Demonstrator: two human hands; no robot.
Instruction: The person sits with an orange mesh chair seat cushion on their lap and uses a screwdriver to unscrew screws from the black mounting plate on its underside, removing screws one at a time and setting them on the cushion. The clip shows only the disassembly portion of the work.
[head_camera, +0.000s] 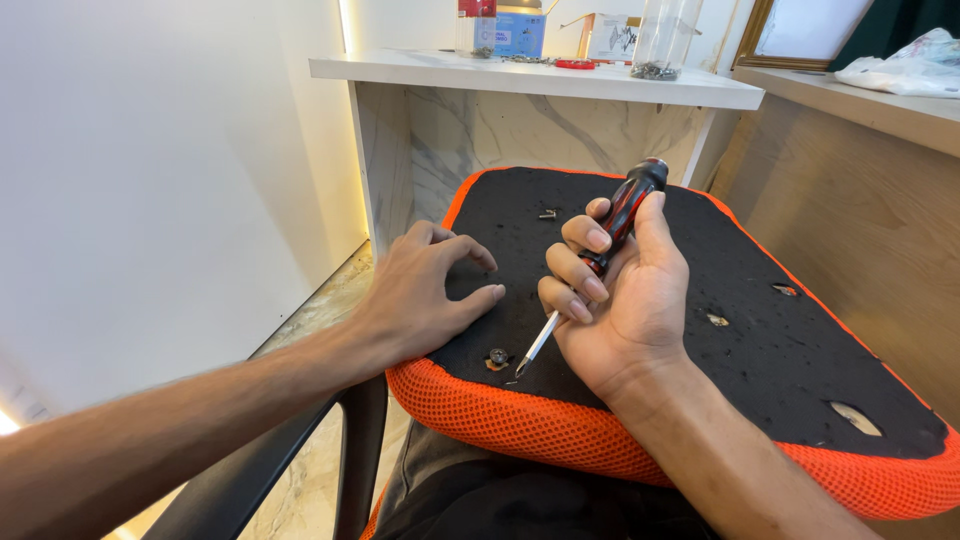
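Right hand (628, 300) palm-up over the near-left part of an upturned chair seat (800, 370), black underside facing up, orange mesh rim around the edges. Fingers (582, 262) curled shut around a screwdriver (607, 236) with a red-and-black handle; handle end pointing up and away, thin metal shaft running down and to the left out of the fist. Shaft tip just beside a screw (497, 356) seated in the black underside near the seat's near-left edge; touching or not, cannot tell.

Left hand (428, 290) spread flat on the seat's left edge, fingers half open and bent, fingertips pressing the black surface, holding nothing. Thumb lying just above the screw, apart from it.

More fittings on the black underside: a small metal piece (547, 213) toward the far-left corner, a hole with a fitting (716, 320) near the middle, another hole (786, 290) toward the right edge, a larger oval opening (856, 418) near the near-right corner.

Beyond the seat, a white marble-look table (640, 88) carrying clear plastic containers (662, 40) with small metal parts at the bottom, a blue box (520, 35), a cardboard box (612, 35). Wooden counter (860, 105) at the right with a white plastic bag (905, 65) on it. White wall at the left.
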